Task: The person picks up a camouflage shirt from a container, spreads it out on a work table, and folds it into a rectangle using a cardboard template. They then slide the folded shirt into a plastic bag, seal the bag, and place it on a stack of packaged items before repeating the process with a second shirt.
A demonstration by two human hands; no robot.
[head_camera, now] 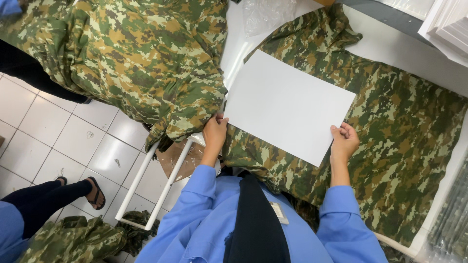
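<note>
At the centre of the frame a flat white rectangular card sheet [288,107] lies on a spread green-and-tan camouflage fabric garment [399,141]. The left hand [215,130] pinches its lower left corner; the right hand [344,141] grips its lower right edge (both in blue sleeves).

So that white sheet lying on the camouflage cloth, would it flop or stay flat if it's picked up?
The white sheet looks fairly stiff: its edges run straight over the rumpled camouflage garment. It is probably light, since the left hand and right hand hold only its corners. Its smooth face may slide on cloth.
</note>
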